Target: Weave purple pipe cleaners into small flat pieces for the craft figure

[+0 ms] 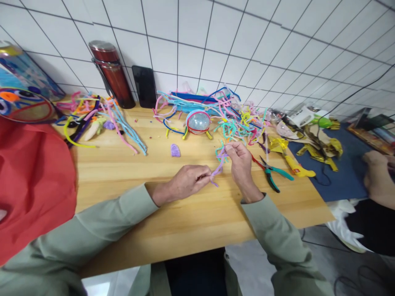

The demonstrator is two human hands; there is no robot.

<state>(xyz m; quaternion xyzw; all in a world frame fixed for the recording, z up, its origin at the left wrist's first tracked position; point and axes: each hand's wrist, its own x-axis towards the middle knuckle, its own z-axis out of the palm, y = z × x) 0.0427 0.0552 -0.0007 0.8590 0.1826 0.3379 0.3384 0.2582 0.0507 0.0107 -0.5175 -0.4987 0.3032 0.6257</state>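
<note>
A bent purple pipe cleaner [219,167] stretches between my two hands above the table. My left hand [193,181] is closed, pinching its lower end between thumb and fingers. Higher up, my right hand [240,160] pinches the other end; the exact grip is partly hidden by the fingers. A small purple piece of coiled pipe cleaner [175,150] lies on the wood to the left of my hands. Behind them stands a clear ball with a red and blue rim [198,122] on yellow legs. Pliers with teal handles [274,172] rest right of my right hand.
Loose pipe cleaners [191,102] pile up along the tiled wall, with another bunch [123,127] at left. A red thermos [112,76] and a phone [144,86] stand behind. A yellow glue gun [298,166] lies at right, near another person's arm [379,179]. Red cloth [33,181] covers the left.
</note>
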